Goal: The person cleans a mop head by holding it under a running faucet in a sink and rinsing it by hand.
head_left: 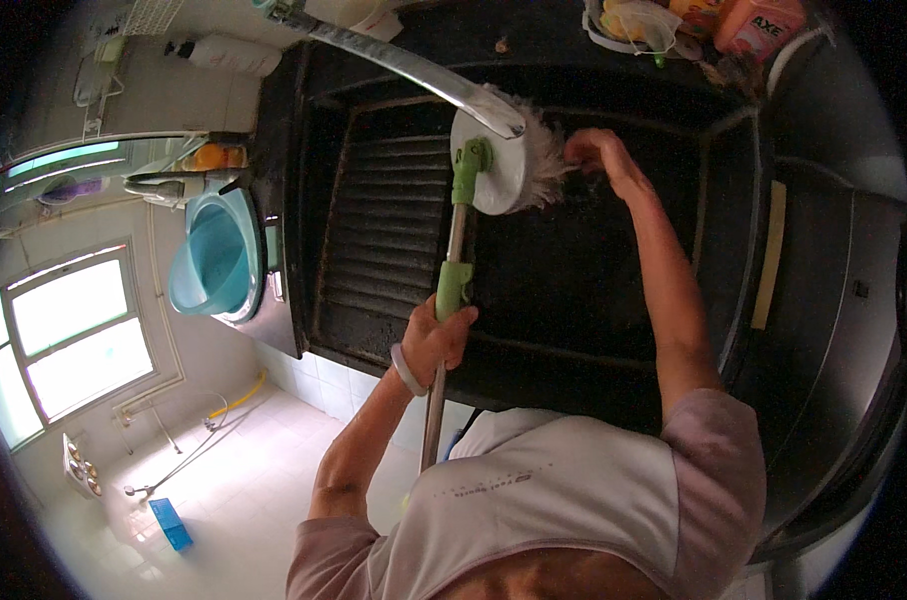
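My left hand point(440, 334) is wrapped round the metal pole of a mop point(503, 178), just below a green sleeve on the pole. The mop head is tipped up over a black sink point(584, 290), with its white round plate facing me and its pale strands fanning out to the right. A long metal faucet spout point(414, 70) reaches over the plate from the upper left. My right hand point(599, 152) is beside the strands, its fingers bent and loosely apart. Its fingertips are close to the fringe; whether they touch it I cannot tell.
A ribbed black drainboard point(384, 220) adjoins the sink on the left. Teal basins point(217, 252) stand farther left. Bottles, including an orange-pink one point(761, 28), crowd the back right. A blue box point(171, 524) is on the pale floor point(244, 480).
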{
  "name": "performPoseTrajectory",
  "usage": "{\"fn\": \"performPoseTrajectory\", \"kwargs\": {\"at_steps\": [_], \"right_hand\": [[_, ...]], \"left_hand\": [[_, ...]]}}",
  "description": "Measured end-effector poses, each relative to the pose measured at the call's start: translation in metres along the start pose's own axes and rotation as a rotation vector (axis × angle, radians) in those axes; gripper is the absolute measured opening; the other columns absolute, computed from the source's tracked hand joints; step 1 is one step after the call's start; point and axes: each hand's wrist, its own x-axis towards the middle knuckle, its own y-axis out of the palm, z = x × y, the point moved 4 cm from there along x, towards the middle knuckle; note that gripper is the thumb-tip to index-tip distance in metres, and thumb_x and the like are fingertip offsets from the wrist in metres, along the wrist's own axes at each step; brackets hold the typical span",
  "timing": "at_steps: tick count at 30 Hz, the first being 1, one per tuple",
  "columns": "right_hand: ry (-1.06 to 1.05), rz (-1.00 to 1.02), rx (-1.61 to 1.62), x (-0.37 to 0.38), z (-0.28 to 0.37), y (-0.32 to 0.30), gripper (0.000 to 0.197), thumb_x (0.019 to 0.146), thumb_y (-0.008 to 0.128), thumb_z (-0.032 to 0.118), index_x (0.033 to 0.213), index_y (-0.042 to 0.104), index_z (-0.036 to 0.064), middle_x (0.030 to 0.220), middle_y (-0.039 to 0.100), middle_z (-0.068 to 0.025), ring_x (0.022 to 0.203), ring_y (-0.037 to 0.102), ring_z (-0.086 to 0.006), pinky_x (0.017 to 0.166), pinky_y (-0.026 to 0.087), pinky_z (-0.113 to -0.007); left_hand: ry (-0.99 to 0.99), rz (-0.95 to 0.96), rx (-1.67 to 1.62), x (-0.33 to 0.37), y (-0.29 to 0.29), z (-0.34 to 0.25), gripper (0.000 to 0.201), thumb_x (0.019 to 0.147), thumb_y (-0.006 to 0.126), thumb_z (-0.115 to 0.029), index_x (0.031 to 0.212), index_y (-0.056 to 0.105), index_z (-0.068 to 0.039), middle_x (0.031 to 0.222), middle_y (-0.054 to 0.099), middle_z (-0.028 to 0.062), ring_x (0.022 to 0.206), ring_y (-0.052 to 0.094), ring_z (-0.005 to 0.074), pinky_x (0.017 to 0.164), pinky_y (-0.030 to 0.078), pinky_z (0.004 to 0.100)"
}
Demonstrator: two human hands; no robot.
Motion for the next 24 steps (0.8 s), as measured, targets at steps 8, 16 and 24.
{"fn": "performPoseTrajectory", "kwargs": {"at_steps": [8,16,24], "right_hand": [[0.239,0.015,0.179,0.081,-0.029,0.031,0.077,0.067,0.051,0.061,0.113,0.047,0.0004,0.110,0.049,-0.0166,0.102,0.046,-0.0265,0.084,0.036,-0.042],[0.188,0.055,0.365,0.064,-0.039,0.034,0.019,0.065,0.060,0.016,0.076,0.056,0.0005,0.079,0.054,-0.0104,0.075,0.053,-0.0235,0.073,0.042,-0.040],[-0.145,-0.383,0.690,0.097,-0.137,-0.046,0.010,0.071,0.058,0.011,0.073,0.059,0.0011,0.076,0.058,-0.0095,0.072,0.055,-0.0240,0.070,0.046,-0.040]], "left_hand": [[0.266,-0.228,0.630,0.000,-0.017,0.032,0.028,0.077,0.058,-0.026,0.081,0.047,0.000,0.052,0.047,0.0095,0.043,0.046,0.0170,0.040,0.036,0.0304],[0.329,-0.307,0.730,-0.009,-0.030,0.054,0.035,0.078,0.057,-0.035,0.083,0.047,-0.002,0.061,0.051,0.0160,0.052,0.051,0.0283,0.049,0.039,0.0353],[0.342,-0.362,0.783,-0.009,-0.017,0.050,0.027,0.076,0.060,-0.025,0.086,0.046,-0.004,0.069,0.054,0.0169,0.062,0.053,0.0343,0.052,0.041,0.0377]]}}
